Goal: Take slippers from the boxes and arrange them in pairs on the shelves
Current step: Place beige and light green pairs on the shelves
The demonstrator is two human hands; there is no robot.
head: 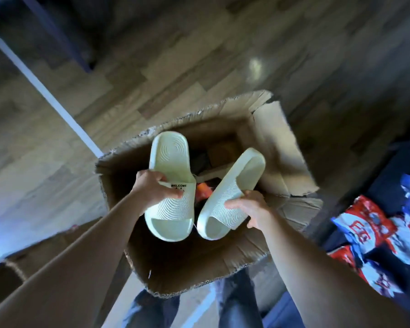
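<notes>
Left hand (155, 189) grips "WELCOME" slipper (169, 185); right hand (251, 208) its mate (230, 192).

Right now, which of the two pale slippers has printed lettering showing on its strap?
The slipper in the left hand, the left slipper: black "WELCOME" shows on its strap. The right slipper, held by the right hand, shows only plain ribbed strap.

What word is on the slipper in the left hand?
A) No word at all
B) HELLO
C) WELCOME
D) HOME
C: the strap of the pale slipper in the left hand shows WELCOME printed in dark letters.
</notes>
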